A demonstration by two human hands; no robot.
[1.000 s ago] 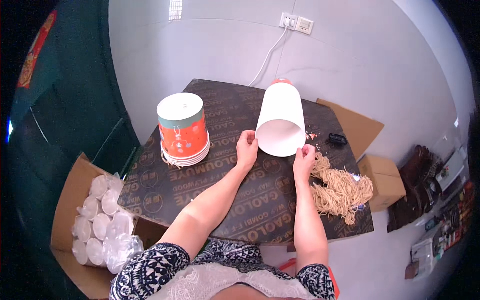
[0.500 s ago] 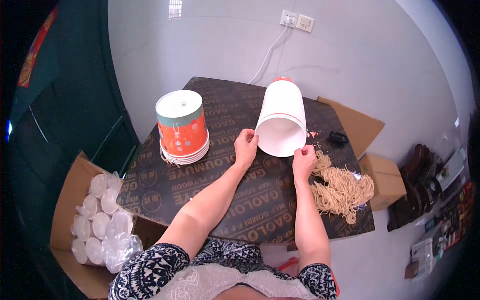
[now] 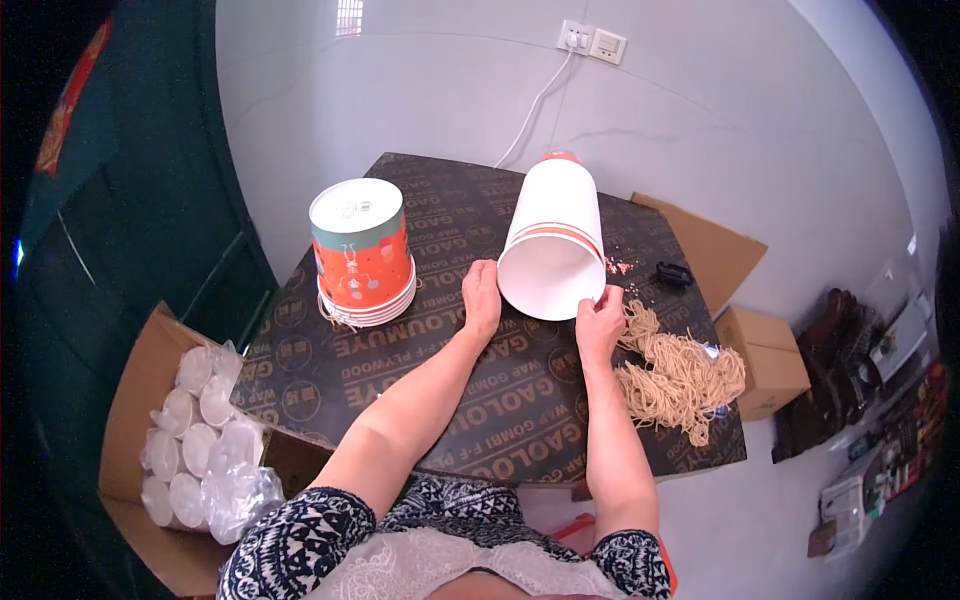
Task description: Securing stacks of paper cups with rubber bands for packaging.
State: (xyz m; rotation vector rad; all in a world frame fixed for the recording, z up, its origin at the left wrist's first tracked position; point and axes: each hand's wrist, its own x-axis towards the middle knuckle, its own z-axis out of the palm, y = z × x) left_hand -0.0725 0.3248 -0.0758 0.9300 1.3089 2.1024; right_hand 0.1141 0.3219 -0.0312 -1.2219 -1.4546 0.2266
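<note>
A nested stack of white paper buckets [image 3: 555, 205] lies on its side on the dark table, mouth toward me. At its near end the outermost rim stands slightly apart, baring an orange band. My right hand [image 3: 601, 318] pinches the lower right edge of the front paper bucket [image 3: 550, 280]. Against or just beside that rim's left side is my left hand [image 3: 481, 300], its fingers straight and not gripping. To the left, a stack of orange and green printed paper buckets [image 3: 362, 255] stands upside down, with bits of cord round its lower rims.
Tan cords [image 3: 685, 375] lie heaped at the table's right, near a small black object [image 3: 674, 273] and scattered reddish bits [image 3: 620, 267]. An open carton [image 3: 135, 440] at lower left holds wrapped white cups [image 3: 200, 450]. Another cardboard box [image 3: 762, 360] stands beyond the right edge.
The front bucket has come slightly toward me and left, showing more orange band behind its rim. My left hand has loosened from a pinch into straight fingers; my right keeps its pinch.
</note>
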